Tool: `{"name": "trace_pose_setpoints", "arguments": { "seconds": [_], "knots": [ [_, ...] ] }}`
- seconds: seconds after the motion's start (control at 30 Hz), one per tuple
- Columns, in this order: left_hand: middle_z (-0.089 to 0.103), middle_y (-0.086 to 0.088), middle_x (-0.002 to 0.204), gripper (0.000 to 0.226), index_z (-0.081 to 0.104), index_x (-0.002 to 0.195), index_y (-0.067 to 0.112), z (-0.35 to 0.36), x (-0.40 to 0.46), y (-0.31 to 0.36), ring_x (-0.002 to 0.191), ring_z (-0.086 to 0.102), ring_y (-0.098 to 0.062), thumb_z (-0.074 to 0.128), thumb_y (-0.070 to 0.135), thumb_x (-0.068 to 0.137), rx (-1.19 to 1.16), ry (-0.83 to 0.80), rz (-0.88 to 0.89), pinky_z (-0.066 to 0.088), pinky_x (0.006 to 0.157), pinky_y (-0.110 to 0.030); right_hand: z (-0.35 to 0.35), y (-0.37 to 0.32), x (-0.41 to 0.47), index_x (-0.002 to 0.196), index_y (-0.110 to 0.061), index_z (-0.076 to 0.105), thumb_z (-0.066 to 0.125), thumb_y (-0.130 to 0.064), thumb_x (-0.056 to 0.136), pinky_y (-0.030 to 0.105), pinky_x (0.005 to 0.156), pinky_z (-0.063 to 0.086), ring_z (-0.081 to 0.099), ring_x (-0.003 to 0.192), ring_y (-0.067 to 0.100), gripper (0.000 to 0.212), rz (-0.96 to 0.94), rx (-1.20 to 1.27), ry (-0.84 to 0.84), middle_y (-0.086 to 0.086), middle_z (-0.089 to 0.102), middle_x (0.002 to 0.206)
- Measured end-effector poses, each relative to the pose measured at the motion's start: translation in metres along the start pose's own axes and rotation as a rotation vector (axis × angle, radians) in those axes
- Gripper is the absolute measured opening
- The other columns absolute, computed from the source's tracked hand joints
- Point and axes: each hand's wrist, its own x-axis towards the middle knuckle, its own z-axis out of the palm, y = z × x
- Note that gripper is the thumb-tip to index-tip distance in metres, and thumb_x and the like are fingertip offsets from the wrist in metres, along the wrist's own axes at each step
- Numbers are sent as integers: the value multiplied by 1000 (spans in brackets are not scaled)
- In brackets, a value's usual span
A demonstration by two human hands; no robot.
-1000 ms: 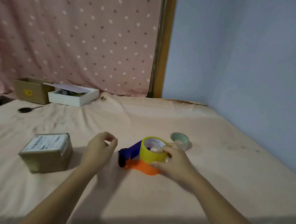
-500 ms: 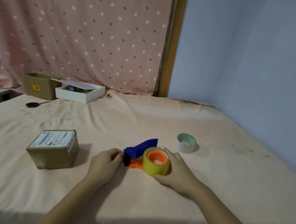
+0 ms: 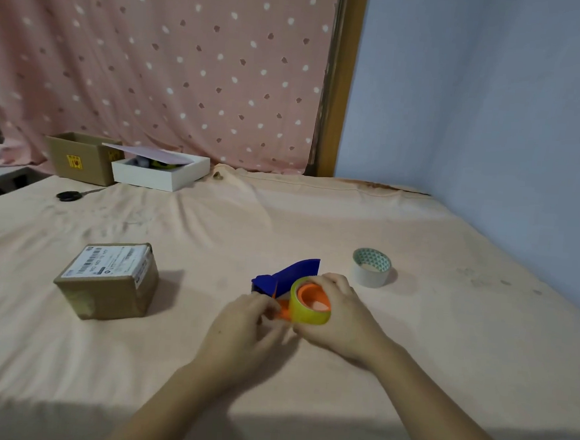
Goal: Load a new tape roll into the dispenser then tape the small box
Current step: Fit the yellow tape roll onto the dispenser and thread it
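A blue and orange tape dispenser (image 3: 286, 277) lies on the peach sheet in the middle. A yellow tape roll (image 3: 301, 310) sits around its orange hub. My right hand (image 3: 340, 312) is wrapped around the roll from the right. My left hand (image 3: 245, 323) pinches the orange front part of the dispenser just left of the roll. The small brown box (image 3: 107, 279), with a white label on top, rests closed to the left, apart from both hands.
A nearly used-up white tape roll (image 3: 370, 267) stands right of the dispenser. At the back left are an open cardboard box (image 3: 80, 158), a white box (image 3: 159, 173) with a loose lid, and scissors (image 3: 72, 195). A blue wall (image 3: 494, 131) borders the right.
The yellow roll went from held above the dispenser down onto the orange hub. My left hand moved right from the blue end to the orange front by the roll.
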Motion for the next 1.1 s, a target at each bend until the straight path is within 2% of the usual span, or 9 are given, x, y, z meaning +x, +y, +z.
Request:
{"name": "trace_pose_setpoints", "arguments": {
  "seconds": [0.07, 0.13, 0.23, 0.3, 0.43, 0.7, 0.9, 0.97, 1.1],
  "knots": [
    [66, 18, 100, 43, 67, 108, 33, 8, 2, 4, 90, 61, -6, 64, 63, 78, 20, -74, -15, 52, 78, -29, 2, -1, -1, 130, -52, 42, 72, -79, 57, 42, 96, 53, 57, 117, 15, 83, 4, 2, 29, -26, 39, 132],
    [67, 20, 97, 43, 69, 105, 33, 13, 7, 7, 87, 62, -3, 69, 65, 76, -6, -64, -51, 50, 75, -26, 3, -1, 0, 131, -51, 42, 72, -79, 57, 43, 96, 53, 57, 117, 17, 85, 5, -16, 36, -24, 40, 134],
    [71, 15, 81, 19, 71, 89, 30, 17, 13, 8, 77, 64, -3, 71, 49, 86, -102, -16, -125, 49, 68, -28, 4, 0, 1, 131, -48, 43, 72, -71, 58, 43, 97, 53, 58, 118, 18, 82, -10, -41, 48, -20, 41, 134],
    [75, 14, 82, 11, 72, 87, 29, 18, 15, 5, 79, 67, -4, 69, 38, 92, -95, 6, -149, 54, 72, -34, 5, -1, 1, 129, -49, 43, 73, -72, 58, 41, 96, 53, 58, 116, 15, 80, -5, -37, 62, -22, 42, 130],
    [77, 14, 83, 11, 75, 85, 29, 20, 17, 1, 82, 69, -6, 68, 30, 92, -91, 44, -208, 54, 75, -31, 5, -1, -1, 130, -50, 43, 72, -83, 56, 39, 94, 54, 57, 115, 13, 86, 9, -33, 65, -24, 41, 130],
    [71, 11, 74, 19, 73, 78, 30, 16, 26, 1, 78, 64, -16, 65, 18, 89, -152, 190, -449, 37, 59, -17, -6, 7, -10, 130, -51, 43, 75, -67, 59, 40, 96, 53, 57, 116, 13, 79, 40, -26, 22, -27, 38, 130],
    [65, 13, 91, 23, 67, 75, 37, 17, 28, -7, 78, 60, -3, 68, 21, 91, -115, 135, -298, 38, 67, -13, -28, 3, -14, 143, -45, 33, 67, -61, 64, 38, 110, 43, 39, 140, 12, 88, 27, -180, -87, -19, 32, 152],
    [65, 12, 96, 22, 68, 75, 36, 15, 29, -9, 77, 60, 0, 69, 21, 91, -142, 123, -255, 40, 69, -13, -25, -13, -8, 137, -47, 41, 64, -66, 60, 42, 111, 41, 32, 143, 15, 83, -68, -290, -37, -14, 32, 153],
    [66, 12, 99, 15, 71, 78, 31, 9, 28, -10, 79, 62, 1, 70, 22, 90, -149, 82, -224, 45, 74, -20, -9, -41, 8, 97, -31, 67, 73, -60, 70, 29, 94, 37, 46, 113, 15, 40, -154, -272, 18, -12, 53, 117]
  ]
}}
